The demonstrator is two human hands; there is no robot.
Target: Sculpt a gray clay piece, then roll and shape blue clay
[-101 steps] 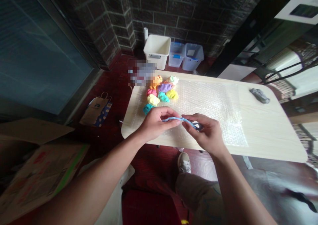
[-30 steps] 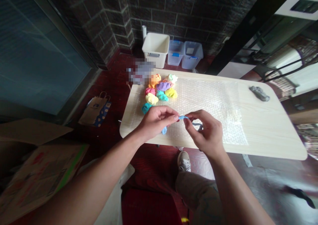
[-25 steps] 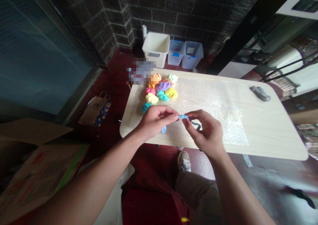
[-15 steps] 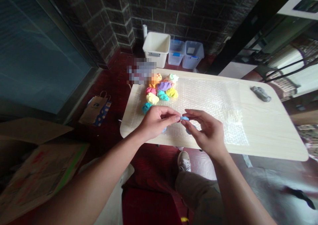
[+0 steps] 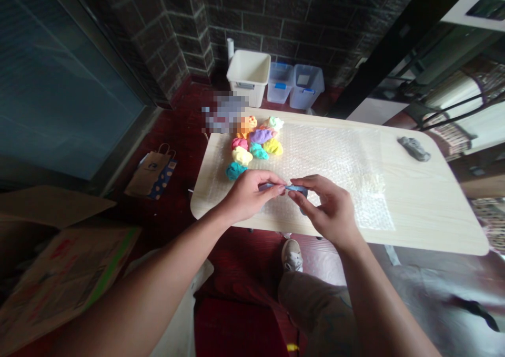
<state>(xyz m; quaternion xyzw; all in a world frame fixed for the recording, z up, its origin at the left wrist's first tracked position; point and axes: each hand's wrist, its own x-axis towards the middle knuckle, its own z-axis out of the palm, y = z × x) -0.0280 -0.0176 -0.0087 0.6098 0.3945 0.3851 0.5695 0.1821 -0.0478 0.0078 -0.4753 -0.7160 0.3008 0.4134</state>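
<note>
Over the near side of the table, a light blue piece of soft modelling clay point(image 5: 294, 187) is stretched thin between my two hands. My left hand point(image 5: 256, 193) pinches one end with thumb and forefinger, and some blue shows behind its fingers. The thumb and fingers of my right hand point(image 5: 329, 202) close on the other end, the fingertips of both hands nearly meeting. More blue shows just under my right thumb; I cannot tell whether it is the same piece. A teal lump point(image 5: 235, 171) lies just beyond my left hand.
Several coloured lumps, among them a purple one point(image 5: 262, 135) and a yellow one point(image 5: 273, 147), sit on bubble wrap point(image 5: 331, 152) covering part of the table point(image 5: 430, 204). A grey lump point(image 5: 414, 149) lies at the right. Bins point(image 5: 249, 78) stand behind; a cardboard box point(image 5: 67, 273) is left.
The blue clay shows longer and thinner between my fingertips, with ends visible behind both hands. My right hand has shifted slightly left. The lumps on the table stay put.
</note>
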